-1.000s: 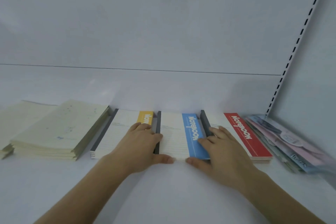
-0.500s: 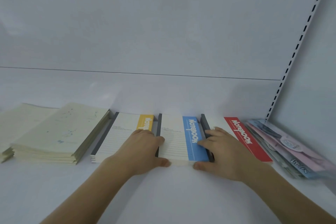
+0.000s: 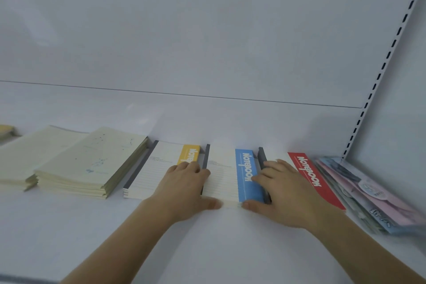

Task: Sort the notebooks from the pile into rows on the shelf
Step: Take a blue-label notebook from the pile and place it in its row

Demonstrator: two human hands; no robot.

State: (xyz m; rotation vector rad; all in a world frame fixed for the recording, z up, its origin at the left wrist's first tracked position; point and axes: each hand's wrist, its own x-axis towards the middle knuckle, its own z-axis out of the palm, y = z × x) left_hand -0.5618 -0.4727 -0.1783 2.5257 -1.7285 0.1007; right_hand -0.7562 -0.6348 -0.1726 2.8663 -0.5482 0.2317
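On the white shelf (image 3: 207, 251), three notebook stacks lie in a row: one with a yellow band (image 3: 161, 168), one with a blue band (image 3: 223, 175) and one with a red band (image 3: 309, 175). My left hand (image 3: 184, 191) rests at the blue stack's left spine, thumb against its front edge. My right hand (image 3: 285, 196) presses the stack's right edge, index finger on the blue band and thumb at the front corner. Both hands bracket this stack with fairly straight fingers. A loose pile of pink and blue notebooks (image 3: 368, 193) lies at the far right.
Two cream notebook stacks (image 3: 92, 163) (image 3: 27, 157) lie left of the row. A slotted shelf upright (image 3: 380, 71) rises at the right corner. The back panel stands directly behind the stacks. The shelf's front edge shows at the bottom left.
My right hand slid from the top of the blue band to the stack's right edge. The left hand stayed at the spine. The blue stack now sits squarer between its neighbours.
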